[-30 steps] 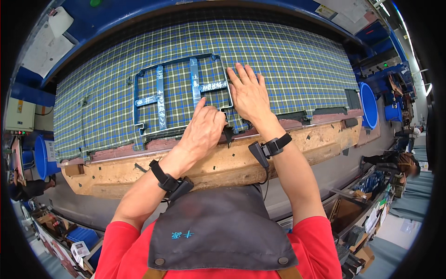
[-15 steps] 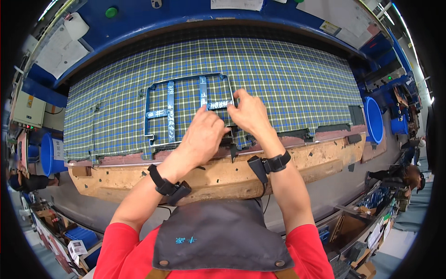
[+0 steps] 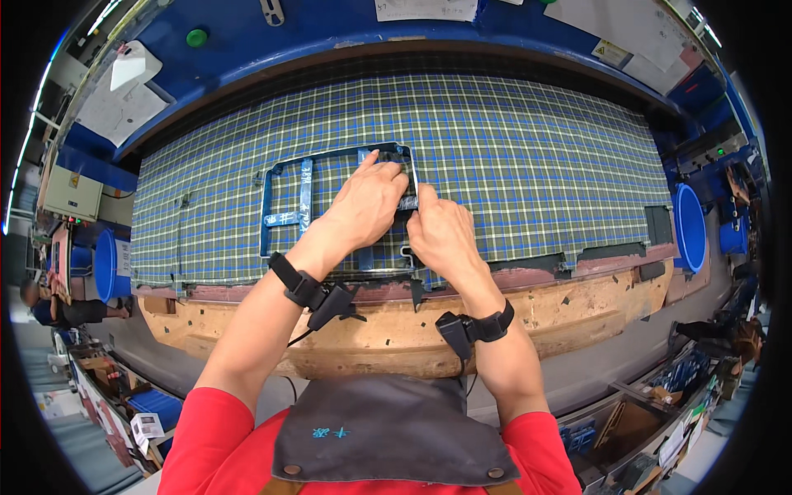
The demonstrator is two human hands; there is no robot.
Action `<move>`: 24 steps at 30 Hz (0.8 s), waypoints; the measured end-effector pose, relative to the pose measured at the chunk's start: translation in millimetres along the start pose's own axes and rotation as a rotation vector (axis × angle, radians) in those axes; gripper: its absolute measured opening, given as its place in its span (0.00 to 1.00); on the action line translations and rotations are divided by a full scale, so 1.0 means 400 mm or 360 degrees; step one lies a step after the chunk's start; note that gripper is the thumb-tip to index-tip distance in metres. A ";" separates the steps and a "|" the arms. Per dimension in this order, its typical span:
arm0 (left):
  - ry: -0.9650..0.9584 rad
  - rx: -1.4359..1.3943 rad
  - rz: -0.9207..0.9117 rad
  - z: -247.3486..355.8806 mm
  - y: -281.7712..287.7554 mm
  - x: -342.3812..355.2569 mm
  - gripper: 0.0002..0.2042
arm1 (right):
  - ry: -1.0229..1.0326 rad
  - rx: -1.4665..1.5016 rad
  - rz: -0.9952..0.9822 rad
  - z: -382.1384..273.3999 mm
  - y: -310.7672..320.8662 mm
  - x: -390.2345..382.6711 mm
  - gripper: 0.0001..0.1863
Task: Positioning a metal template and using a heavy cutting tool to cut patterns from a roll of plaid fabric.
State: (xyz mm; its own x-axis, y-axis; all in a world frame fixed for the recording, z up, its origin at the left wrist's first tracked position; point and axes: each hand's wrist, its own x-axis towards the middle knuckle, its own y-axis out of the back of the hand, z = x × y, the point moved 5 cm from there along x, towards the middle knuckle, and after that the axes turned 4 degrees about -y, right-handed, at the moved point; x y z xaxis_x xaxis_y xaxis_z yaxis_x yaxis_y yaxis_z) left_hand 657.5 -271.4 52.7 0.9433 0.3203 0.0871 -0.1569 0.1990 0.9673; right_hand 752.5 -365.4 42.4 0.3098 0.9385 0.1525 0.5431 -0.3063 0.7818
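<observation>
A blue metal cutting die (image 3: 306,194), a box-like frame with crossbars and white handwriting, sits on green-and-blue plaid fabric (image 3: 536,173). My left hand (image 3: 363,206) reaches over its right half, one finger stretched along the far part of a crossbar and the others curled by the bars. Its grip there is partly hidden by the hand itself. My right hand (image 3: 447,235) pinches the die's right wall between thumb and fingers. Near the die's far right corner, a dark patch shows inside the frame; I cannot tell what it is.
Beneath the fabric lies a thick wooden board (image 3: 544,318) with black scraps on it. A blue machine beam (image 3: 289,41) runs across the back. Blue bins stand left (image 3: 106,264) and right (image 3: 689,227). People are visible at both sides.
My left hand has moved away from me, from the near crossbar toward the die's far right corner. My right hand has slid slightly nearer along the right wall. The view has shifted a little.
</observation>
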 end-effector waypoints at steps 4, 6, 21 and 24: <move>0.0019 0.0038 -0.0117 0.002 0.015 0.015 0.17 | -0.0023 0.0087 0.0029 -0.001 0.001 -0.007 0.21; 0.0010 0.0044 -0.0036 0.007 -0.002 0.008 0.18 | -0.0030 0.0075 0.0033 0.005 -0.005 -0.014 0.21; 0.0325 0.0076 0.0617 -0.058 0.032 -0.232 0.21 | -0.0209 -0.0055 -0.0138 0.021 -0.007 -0.029 0.21; 0.0679 0.0245 0.0460 -0.129 -0.011 -0.294 0.25 | 0.0324 -0.0413 0.0543 -0.065 0.021 -0.069 0.21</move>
State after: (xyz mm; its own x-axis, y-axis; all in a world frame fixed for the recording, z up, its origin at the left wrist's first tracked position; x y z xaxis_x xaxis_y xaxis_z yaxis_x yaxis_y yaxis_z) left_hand 532.1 -262.2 26.1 0.6605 0.6960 0.2816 -0.3176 -0.0808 0.9448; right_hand 728.2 -389.6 60.6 0.2634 0.8113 0.5220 0.2162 -0.5769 0.7877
